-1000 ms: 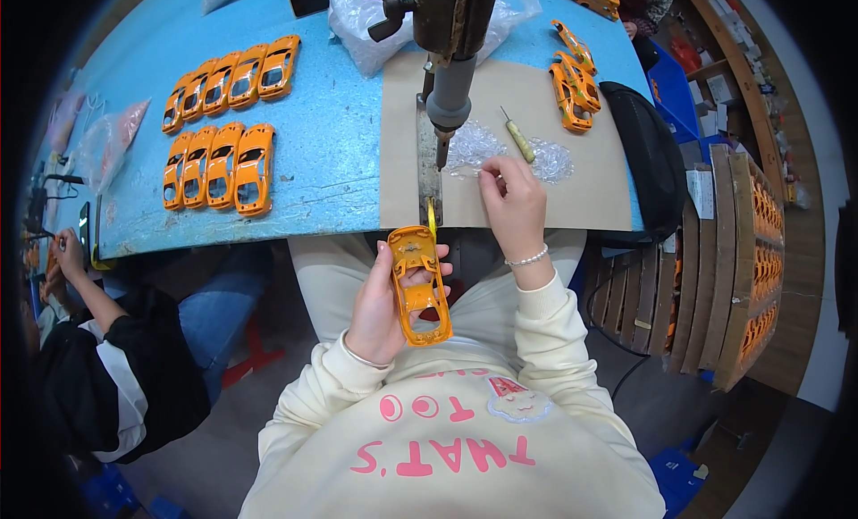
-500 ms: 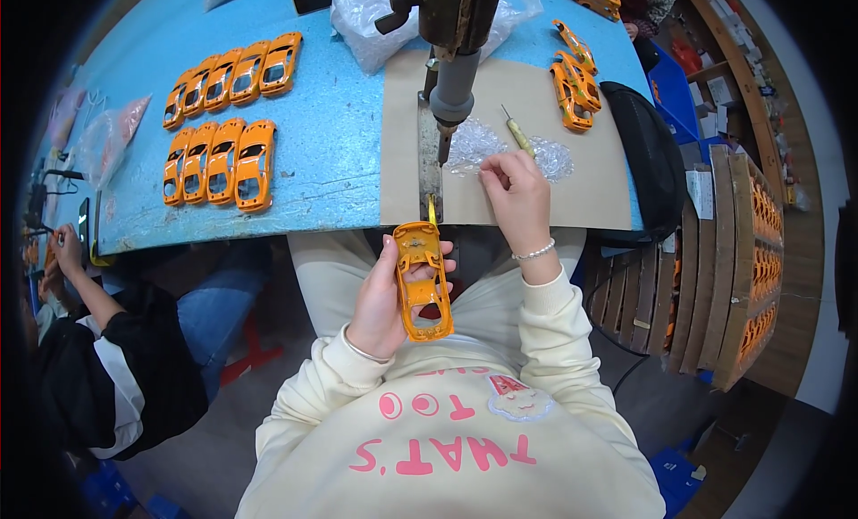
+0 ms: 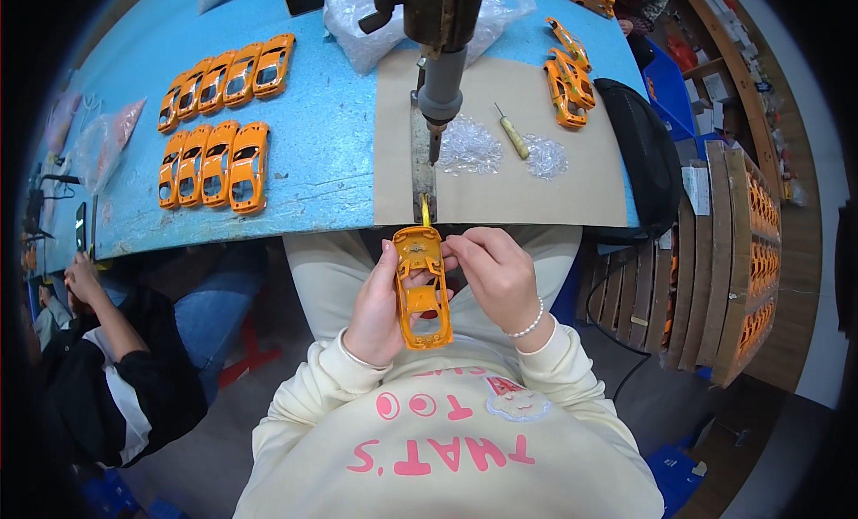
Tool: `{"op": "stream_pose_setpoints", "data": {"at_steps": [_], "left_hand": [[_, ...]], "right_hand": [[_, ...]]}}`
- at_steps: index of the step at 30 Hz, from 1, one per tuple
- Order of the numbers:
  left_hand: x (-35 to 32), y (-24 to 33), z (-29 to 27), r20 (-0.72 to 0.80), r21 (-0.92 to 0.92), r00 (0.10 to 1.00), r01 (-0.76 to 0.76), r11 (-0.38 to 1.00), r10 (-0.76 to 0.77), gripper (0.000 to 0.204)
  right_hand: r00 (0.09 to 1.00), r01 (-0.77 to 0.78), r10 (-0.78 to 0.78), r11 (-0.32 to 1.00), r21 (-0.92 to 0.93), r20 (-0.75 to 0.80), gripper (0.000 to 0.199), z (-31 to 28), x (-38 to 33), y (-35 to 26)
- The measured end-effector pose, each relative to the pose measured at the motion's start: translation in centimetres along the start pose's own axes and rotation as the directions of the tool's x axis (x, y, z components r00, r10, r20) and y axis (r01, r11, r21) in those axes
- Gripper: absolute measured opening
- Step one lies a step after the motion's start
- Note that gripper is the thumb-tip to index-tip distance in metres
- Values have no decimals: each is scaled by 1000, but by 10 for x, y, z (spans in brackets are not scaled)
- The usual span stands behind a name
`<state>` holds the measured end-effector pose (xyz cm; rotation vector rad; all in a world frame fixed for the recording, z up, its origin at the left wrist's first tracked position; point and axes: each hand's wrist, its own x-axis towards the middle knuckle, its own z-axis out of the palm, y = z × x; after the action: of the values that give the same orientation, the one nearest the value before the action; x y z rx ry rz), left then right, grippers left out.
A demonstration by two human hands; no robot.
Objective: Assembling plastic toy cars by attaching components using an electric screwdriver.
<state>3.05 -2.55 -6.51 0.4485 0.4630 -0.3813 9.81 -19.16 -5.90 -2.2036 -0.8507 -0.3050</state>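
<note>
Nearest is the person's cream sweatshirt (image 3: 456, 447), with pink printing and a patch on the chest. Just beyond it, over the lap, the left hand (image 3: 374, 313) holds an orange car shell (image 3: 422, 300), thumb along its left side and fingers beneath; the hollow inside faces up and the length points away from the body. The right hand (image 3: 500, 282), a beaded bracelet (image 3: 530, 321) at its wrist, is narrowed to a pinch at the shell's upper right edge; whether something small sits between its fingertips, I cannot tell. A slim yellow piece (image 3: 426, 211) stands just past the shell's far end, at the edge of the blue counter (image 3: 322, 162). There a brown sheet (image 3: 554, 193) lies beneath a narrow metal strip (image 3: 423, 162), and a dark machine head (image 3: 440, 86) with a pointed tip hangs above. To the right of the tip lie two heaps of small clear pieces (image 3: 469, 148), with a yellowish-handled pick (image 3: 514, 138) between them. On the left side, four orange shells (image 3: 248, 168) make the nearer row and five the farther one. More orange shells (image 3: 570, 77) lie piled at the sheet's far right corner, and a clear plastic bag (image 3: 357, 28) rests behind the machine head.
</note>
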Motion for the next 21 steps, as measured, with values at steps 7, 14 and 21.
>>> {"op": "stream_pose_setpoints", "data": {"at_steps": [7,14,21], "left_hand": [[-13,-1,9,175,331,947,-315,890,270,48],[-11,33,-1,848,512,446,-828,-229,286,50],[-20,39,10,884,460,448,-775,-434,135,51]], "right_hand": [[998,-53,58,990,132,-36,18,-14,-3,-7],[858,-507,363,483,714,364,25,-59,-7,-38],[915,-385,193,682,622,354,26,-53,-11,-43]]}}
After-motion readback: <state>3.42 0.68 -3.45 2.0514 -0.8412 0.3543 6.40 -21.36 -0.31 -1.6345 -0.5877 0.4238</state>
